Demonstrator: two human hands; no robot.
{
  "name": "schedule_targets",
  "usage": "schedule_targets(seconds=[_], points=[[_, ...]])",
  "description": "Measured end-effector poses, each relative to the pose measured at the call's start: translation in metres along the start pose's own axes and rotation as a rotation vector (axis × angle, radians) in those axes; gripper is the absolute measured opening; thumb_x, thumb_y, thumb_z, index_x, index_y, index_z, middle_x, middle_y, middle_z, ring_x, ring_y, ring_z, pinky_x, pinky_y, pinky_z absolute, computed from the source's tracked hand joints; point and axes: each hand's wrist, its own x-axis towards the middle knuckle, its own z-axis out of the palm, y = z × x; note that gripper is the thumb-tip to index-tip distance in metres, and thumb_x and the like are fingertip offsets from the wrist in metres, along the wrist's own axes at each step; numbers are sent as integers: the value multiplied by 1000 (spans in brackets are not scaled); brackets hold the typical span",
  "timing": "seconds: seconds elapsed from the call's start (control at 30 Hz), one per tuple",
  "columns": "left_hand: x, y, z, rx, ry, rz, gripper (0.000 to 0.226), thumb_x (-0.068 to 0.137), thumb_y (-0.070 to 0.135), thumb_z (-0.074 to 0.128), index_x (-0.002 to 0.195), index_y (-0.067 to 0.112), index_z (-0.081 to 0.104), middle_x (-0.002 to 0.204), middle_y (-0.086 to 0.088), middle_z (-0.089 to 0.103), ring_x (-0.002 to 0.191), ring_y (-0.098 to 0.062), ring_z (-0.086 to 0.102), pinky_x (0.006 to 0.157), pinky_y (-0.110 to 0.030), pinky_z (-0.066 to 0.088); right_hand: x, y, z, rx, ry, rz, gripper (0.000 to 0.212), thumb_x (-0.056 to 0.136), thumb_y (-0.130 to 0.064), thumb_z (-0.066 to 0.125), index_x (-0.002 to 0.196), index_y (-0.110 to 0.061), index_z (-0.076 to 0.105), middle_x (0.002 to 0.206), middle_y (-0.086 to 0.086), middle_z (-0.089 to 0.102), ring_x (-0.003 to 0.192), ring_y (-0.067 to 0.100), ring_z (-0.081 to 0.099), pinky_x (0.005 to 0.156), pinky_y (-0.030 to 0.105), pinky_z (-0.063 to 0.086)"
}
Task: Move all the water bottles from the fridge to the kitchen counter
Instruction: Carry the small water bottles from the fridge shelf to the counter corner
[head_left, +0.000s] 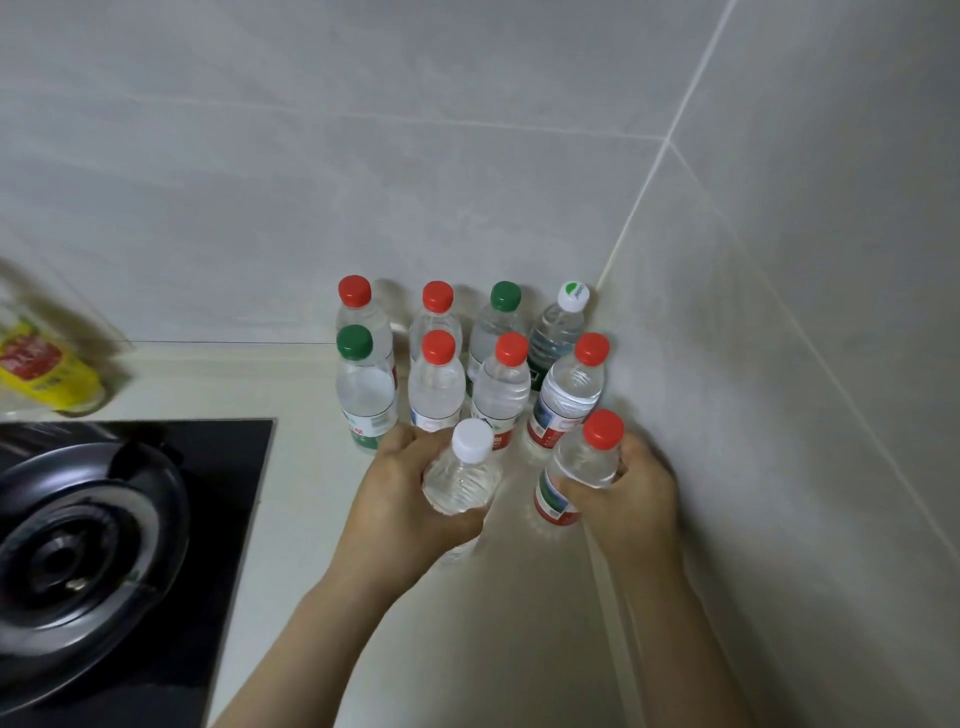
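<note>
One white-capped clear plastic water bottle (460, 478). One red-capped clear plastic water bottle (584, 457): red-white-green label. Standing clear plastic bottles (436, 387), far right corner of cream counter (306, 467): five red caps, two green, one white with green mark. Black glass hob (223, 467). Yellow plastic bottle (47, 379), red label.

Ten water bottles (436, 384), one yellow bottle (47, 371), one stove burner (57, 561).
</note>
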Motion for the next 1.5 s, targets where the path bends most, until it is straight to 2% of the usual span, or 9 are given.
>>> schedule_targets(seconds=[0.17, 0.37, 0.47, 0.7, 0.83, 1.0, 1.17, 1.3, 1.5], points=[[2, 1, 4, -10, -8, -15, 61, 60, 28, 88, 116, 34, 64, 111, 12, 53, 97, -5, 54, 93, -31, 51, 9, 5, 5, 25, -6, 21, 49, 67, -24, 85, 110, -21, 62, 101, -4, 70, 89, 18, 68, 82, 41, 57], [6, 4, 9, -41, 7, 15, 61, 59, 26, 89, 108, 48, 58, 111, 11, 52, 101, -8, 54, 95, -31, 51, 12, 7, 8, 58, 5, -10, 53, 69, -11, 81, 116, -19, 58, 107, -2, 68, 97, 19, 65, 88, 42, 54], [9, 4, 15, -51, 13, 7, 62, 58, 22, 88, 111, 41, 61, 109, 11, 51, 96, -5, 54, 93, -31, 51, 12, 12, 10, 59, 1, -13, 60, 71, -10, 79, 124, -18, 55, 116, -2, 66, 105, 20, 64, 93, 45, 52], [20, 5, 26, -49, 16, 1, 64, 61, 23, 87, 120, 31, 62, 105, 8, 51, 95, -2, 54, 90, -25, 50, 12, 18, 16, 29, -10, -5, 78, 69, -34, 69, 141, -20, 41, 136, -1, 57, 125, 20, 55, 102, 46, 47], [27, 6, 31, -50, 33, 12, 67, 61, 22, 88, 123, 29, 62, 101, 9, 48, 95, -4, 53, 91, -24, 49, 15, 22, 17, 6, -37, -16, 80, 72, -36, 70, 143, -23, 37, 140, -3, 53, 129, 19, 52, 103, 46, 47], [35, 7, 39, -79, 64, 39, 64, 62, 17, 86, 119, 33, 62, 97, 10, 46, 90, 0, 51, 86, -17, 47, 15, 21, 16, 1, -41, -43, 77, 73, -28, 71, 142, -20, 38, 138, 0, 55, 127, 20, 53, 103, 46, 47], [38, 10, 48, -107, 85, 48, 56, 62, 17, 86, 112, 32, 65, 95, 13, 46, 88, 3, 51, 84, -16, 46, 16, 20, 14, 4, -40, -67, 73, 74, -16, 75, 138, -15, 42, 133, 3, 58, 124, 22, 55, 102, 46, 47], [40, 12, 54, -132, 78, 49, 63, 63, 15, 84, 113, 45, 60, 98, 10, 47, 94, 2, 52, 89, -17, 47, 15, 19, 14, 18, -39, -83, 68, 74, -11, 77, 134, -17, 46, 129, 1, 59, 121, 21, 57, 101, 46, 48], [43, 10, 60, -117, 89, 50, 64, 64, 15, 84, 116, 42, 59, 101, 9, 47, 96, 7, 50, 89, -12, 45, 14, 16, 13, 5, -44, -76, 73, 75, -8, 77, 138, -14, 43, 134, 3, 57, 125, 22, 54, 105, 44, 45]])
